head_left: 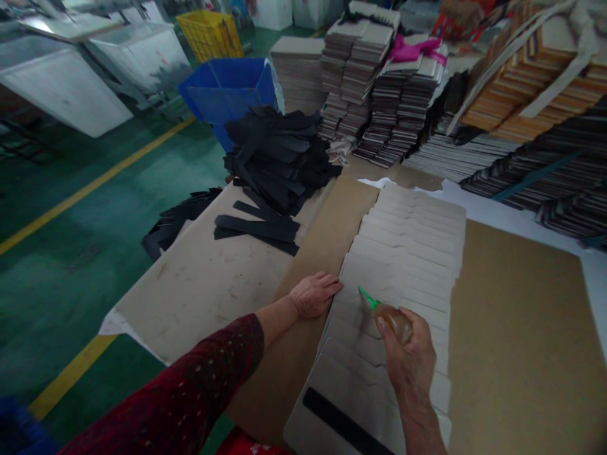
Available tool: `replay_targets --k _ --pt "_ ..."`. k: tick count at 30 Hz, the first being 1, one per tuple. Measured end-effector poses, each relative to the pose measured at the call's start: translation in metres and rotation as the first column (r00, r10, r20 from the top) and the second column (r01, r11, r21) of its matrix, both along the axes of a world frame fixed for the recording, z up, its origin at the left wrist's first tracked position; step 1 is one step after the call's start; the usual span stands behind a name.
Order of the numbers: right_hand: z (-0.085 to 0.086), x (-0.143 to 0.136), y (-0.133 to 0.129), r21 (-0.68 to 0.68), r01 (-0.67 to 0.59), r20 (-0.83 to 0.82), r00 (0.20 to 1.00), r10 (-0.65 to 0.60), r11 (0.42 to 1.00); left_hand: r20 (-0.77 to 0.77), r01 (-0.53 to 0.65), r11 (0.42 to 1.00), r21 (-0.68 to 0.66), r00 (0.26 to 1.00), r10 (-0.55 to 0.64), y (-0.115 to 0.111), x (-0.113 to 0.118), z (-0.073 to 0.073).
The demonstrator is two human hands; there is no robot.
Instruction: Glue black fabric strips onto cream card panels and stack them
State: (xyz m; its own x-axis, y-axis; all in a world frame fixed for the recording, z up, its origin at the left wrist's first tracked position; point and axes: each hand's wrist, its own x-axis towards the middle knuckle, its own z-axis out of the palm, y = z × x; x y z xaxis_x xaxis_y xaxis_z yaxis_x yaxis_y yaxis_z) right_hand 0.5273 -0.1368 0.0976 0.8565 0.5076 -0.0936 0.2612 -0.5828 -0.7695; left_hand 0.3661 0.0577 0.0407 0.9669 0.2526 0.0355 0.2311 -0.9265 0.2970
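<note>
My right hand (411,351) is wrapped round a squeeze bottle (394,321) of amber-brown liquid with a green pointed nozzle (368,298). The nozzle tip points up and left, over a row of overlapping pale grey boards (403,278) with rounded corners. Whether the tip touches a board I cannot tell. My left hand (315,294) lies flat, fingers stretched out, with its fingertips at the left edge of the row. On the nearest board lies a black strip (346,422), set at a slant.
Loose black strips (256,229) and a heap of them (279,155) lie on the table's left side. Brown cardboard (521,328) lies under the boards. Tall stacks of boards (355,60) stand at the back. A blue bin (230,88) is beyond the table.
</note>
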Motion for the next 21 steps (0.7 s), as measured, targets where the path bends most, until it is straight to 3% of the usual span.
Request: replay_targets --k 16,21 --pt "0.001 -0.020 0.016 0.031 -0.034 -0.032 0.999 0.035 0.999 0.084 0.006 1.000 -0.016 0.996 -0.005 -0.001 -0.003 -0.009" --pt "0.003 -0.028 0.025 0.044 -0.104 -0.005 0.995 0.104 0.994 0.083 0.000 1.000 -0.013 0.997 0.001 0.000 -0.004 -0.009"
